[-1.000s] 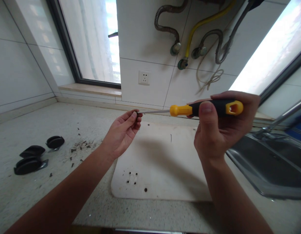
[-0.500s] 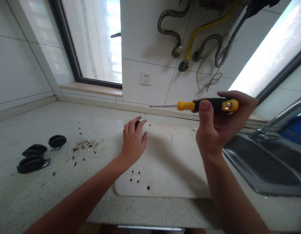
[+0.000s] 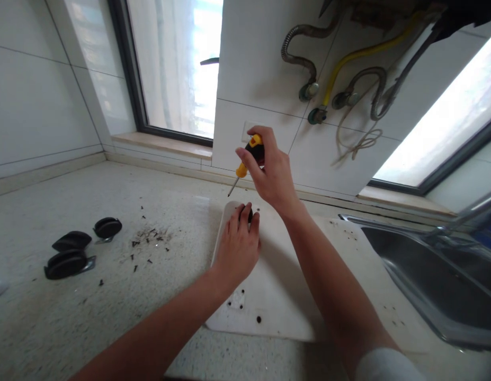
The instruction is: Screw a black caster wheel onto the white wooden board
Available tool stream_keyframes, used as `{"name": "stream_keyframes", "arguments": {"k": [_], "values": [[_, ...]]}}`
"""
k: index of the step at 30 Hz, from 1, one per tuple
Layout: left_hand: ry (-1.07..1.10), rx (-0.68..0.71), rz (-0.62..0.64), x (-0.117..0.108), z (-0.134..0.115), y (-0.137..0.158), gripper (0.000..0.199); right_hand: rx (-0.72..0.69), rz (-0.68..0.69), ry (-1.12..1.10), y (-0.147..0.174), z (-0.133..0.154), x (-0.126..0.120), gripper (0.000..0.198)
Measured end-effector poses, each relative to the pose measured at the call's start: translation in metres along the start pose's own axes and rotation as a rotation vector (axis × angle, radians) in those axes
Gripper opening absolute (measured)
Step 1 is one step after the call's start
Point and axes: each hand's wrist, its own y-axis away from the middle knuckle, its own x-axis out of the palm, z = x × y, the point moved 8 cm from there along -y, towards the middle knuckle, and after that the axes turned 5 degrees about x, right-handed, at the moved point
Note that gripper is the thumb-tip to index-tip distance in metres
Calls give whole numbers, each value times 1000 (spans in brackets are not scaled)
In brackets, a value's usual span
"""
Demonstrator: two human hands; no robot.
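My right hand (image 3: 276, 177) grips a yellow-and-black screwdriver (image 3: 242, 169) by its handle. The metal shaft slants down and left, its tip in the air just above the far left corner of a white board (image 3: 283, 301). On that corner lies my left hand (image 3: 239, 246), fingers curled around a black caster wheel (image 3: 250, 216), mostly hidden under them. Screw holes (image 3: 236, 299) mark the board's near left corner, beside one larger hole. Three loose black casters (image 3: 66, 263) sit on the counter to the left, with several small dark screws (image 3: 150, 235) scattered among dirt.
The board lies on a speckled counter (image 3: 122, 323). A steel sink (image 3: 416, 280) with a faucet (image 3: 463, 217) is at the right. Pipes and a yellow hose (image 3: 348, 57) hang on the tiled wall behind, above a loose cord (image 3: 360, 143). A window sill (image 3: 161, 145) runs at the back left.
My right hand has swung left with the screwdriver, turning it from level to tip-down near my left hand. My left hand has stayed on the caster. The view has shifted slightly.
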Motion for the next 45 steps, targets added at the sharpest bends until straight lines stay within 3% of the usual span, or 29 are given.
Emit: {"name": "stream_keyframes", "arguments": {"k": [4, 12, 22, 32, 36, 41, 45], "values": [[-13, 36, 10, 2, -5, 1, 48, -7, 39, 2, 5, -3, 10, 26], [-38, 143, -5, 7, -16, 4, 44, -60, -31, 37, 4, 6, -8, 25], [-32, 161, 13, 4, -17, 2, 42, -38, 0, 37, 4, 4, -5, 26], [25, 99, 10, 1, 21, -12, 30, -31, -64, 14, 3, 4, -14, 32], [41, 1, 9, 2, 39, -13, 28, -39, -82, 16, 2, 5, -15, 34], [180, -183, 11, 2, 60, -14, 40, -44, -96, 4, 2, 6, -16, 36], [189, -203, 84, 4, 62, -16, 42, -44, -117, -3, 2, 4, -18, 34]]}}
